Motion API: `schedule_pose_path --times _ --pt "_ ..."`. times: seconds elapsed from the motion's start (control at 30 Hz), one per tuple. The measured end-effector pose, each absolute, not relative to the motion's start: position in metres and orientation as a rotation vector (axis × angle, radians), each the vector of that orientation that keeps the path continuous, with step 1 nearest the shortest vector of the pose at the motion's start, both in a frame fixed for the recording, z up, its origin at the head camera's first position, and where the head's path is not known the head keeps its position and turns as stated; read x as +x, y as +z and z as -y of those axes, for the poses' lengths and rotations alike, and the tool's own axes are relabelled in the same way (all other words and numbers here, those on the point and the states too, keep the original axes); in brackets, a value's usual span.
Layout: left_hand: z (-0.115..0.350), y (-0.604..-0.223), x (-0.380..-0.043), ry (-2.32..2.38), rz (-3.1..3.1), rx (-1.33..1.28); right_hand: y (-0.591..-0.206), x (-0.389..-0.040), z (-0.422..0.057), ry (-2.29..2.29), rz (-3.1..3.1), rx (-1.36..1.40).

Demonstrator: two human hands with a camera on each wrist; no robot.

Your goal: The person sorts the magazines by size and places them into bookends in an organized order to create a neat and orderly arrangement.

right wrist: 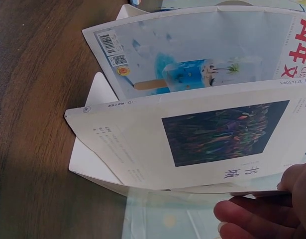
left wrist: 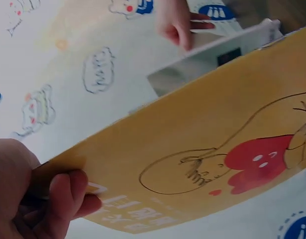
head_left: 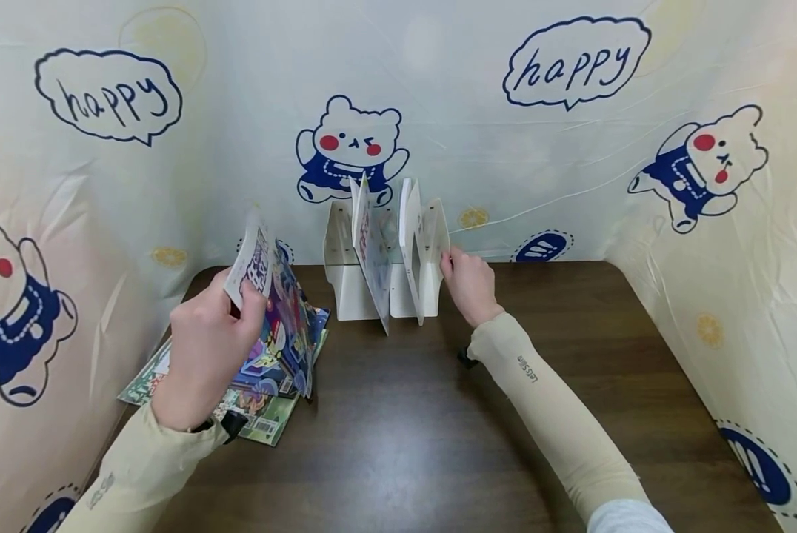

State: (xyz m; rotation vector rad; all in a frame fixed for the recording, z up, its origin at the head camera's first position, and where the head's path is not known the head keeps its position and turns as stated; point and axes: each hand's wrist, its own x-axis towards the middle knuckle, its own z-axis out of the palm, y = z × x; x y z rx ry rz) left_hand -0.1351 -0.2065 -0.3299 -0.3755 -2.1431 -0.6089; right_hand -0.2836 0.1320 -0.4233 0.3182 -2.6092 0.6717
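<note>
My left hand (head_left: 205,340) grips a magazine by its upper corner, thumb on the near side, and holds it on edge over the flat magazines at the left. In the left wrist view this magazine has an orange cover (left wrist: 202,124) with a line drawing and red shapes. With its fingers at the edge, my right hand (head_left: 472,285) pinches the right side panel of a white book rack (head_left: 435,259). Two magazines stand in the rack: one with a blue ice-pop cover (right wrist: 242,45), the other white with a dark picture (right wrist: 138,134).
Under the held magazine, a green-edged magazine (head_left: 268,426) and a colourful blue one (head_left: 255,376) lie at the table's left. The brown table (head_left: 572,333) backs onto a hanging cloth (head_left: 452,96) printed with bears, which also drapes down both sides.
</note>
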Motion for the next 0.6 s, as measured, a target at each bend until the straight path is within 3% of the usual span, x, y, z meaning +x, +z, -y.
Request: schedule_pose_path --times 0.6 --pt "0.175 -0.299 -0.085 -0.581 2.166 -0.554 -0.424 -0.284 -0.132 0.693 2.624 0.319"
